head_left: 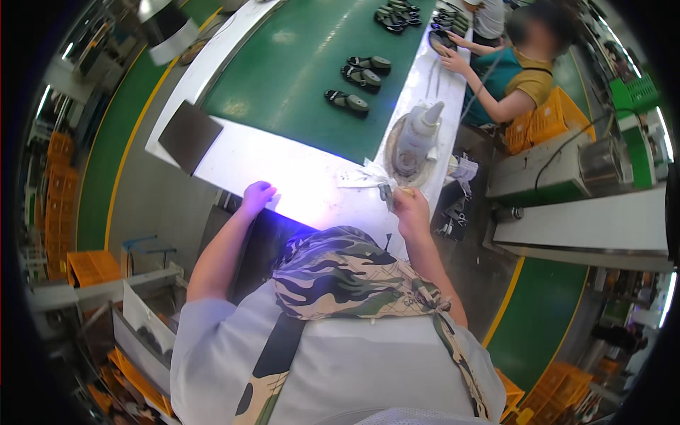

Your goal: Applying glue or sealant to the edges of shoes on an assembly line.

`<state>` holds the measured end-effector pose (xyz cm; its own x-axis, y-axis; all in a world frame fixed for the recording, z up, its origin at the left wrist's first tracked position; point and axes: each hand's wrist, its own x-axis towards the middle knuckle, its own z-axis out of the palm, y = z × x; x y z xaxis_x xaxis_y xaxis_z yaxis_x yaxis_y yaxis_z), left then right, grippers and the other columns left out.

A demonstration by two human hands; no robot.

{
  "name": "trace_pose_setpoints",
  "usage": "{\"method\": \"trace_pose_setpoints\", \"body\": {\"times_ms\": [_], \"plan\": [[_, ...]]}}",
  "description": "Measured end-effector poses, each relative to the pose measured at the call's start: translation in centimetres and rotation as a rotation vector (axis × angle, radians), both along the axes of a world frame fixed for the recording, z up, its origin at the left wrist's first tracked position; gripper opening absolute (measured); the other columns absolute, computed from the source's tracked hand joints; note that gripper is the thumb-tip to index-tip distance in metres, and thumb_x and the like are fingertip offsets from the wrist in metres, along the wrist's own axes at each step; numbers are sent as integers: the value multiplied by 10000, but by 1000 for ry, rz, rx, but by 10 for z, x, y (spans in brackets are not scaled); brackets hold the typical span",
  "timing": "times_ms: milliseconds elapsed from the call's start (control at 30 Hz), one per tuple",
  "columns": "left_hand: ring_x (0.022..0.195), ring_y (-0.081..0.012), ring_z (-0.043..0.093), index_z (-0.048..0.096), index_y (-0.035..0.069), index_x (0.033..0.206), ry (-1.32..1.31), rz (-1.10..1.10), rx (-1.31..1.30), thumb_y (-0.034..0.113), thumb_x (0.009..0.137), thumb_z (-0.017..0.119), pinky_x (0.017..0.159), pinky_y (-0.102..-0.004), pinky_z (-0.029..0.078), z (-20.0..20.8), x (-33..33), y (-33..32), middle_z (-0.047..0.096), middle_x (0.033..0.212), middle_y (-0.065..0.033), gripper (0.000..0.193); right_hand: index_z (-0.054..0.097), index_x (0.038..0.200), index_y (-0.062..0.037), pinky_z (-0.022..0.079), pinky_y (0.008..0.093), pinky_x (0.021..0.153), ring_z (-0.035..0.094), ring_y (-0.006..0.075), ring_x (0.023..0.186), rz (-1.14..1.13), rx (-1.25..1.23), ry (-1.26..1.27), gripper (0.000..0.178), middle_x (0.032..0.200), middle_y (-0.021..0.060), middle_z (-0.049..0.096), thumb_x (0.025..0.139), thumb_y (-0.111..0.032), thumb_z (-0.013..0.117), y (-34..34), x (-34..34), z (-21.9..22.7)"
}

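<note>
My left hand (259,197) is at the near edge of the white worktable (255,152), fingers curled together, with no object showing in it. Farther right, my right hand (411,207) is closed at a small grey piece (387,195); its kind is unclear, and the fingers hide part of it. A crumpled white cloth (370,175) lies against that piece. Just beyond the right hand, a white squeeze bottle (419,134) with a pointed nozzle stands in a stained, shallow holder (390,152). Purple-white light glares on the tabletop between my hands.
A green conveyor belt (290,85) carries several dark sandals (361,76). At the far right, a co-worker (524,78) handles a shoe (442,44). A dark flat panel (190,138) sticks out at the table's left corner. Orange crates (545,120) stand behind the co-worker.
</note>
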<state>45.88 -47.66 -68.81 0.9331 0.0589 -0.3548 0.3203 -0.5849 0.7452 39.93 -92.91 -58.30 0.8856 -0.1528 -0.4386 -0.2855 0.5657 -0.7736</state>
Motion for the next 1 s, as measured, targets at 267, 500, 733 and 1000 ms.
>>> {"method": "trace_pose_setpoints", "body": {"times_ms": [267, 500, 733, 1000], "plan": [[815, -249, 701, 572, -33, 1216, 407, -9, -393, 452, 903, 676, 639, -342, 553, 4, 148, -160, 664, 1085, -154, 586, 571, 944, -56, 525, 304, 650, 627, 157, 736, -392, 74, 39, 161, 874, 48, 636, 864, -49, 711, -39, -55, -14], [1065, -351, 655, 338, -38, 1439, 548, 191, -635, 532, 866, 690, 735, -410, 565, -5, 239, -234, 525, 1371, -233, 881, 560, 935, -63, 528, 295, 628, 620, 143, 693, -614, 42, 129, 160, 825, 25, 623, 867, -37, 702, -19, -79, -14], [1296, -500, 444, 232, 4, 1509, 619, 372, -748, 499, 814, 753, 1039, -583, 402, -20, 293, -261, 315, 1505, -299, 999, 571, 916, -71, 507, 274, 557, 594, 128, 638, -690, 22, 209, 142, 785, 14, 609, 870, -28, 698, 10, -65, -14], [1179, -449, 521, 464, 100, 1351, 687, 466, -684, 449, 797, 757, 1019, -583, 387, -44, 355, -276, 513, 1365, -225, 717, 578, 909, -66, 492, 264, 584, 586, 121, 653, -790, -30, 285, 148, 798, 17, 610, 852, -22, 708, 27, -63, 0]]}}
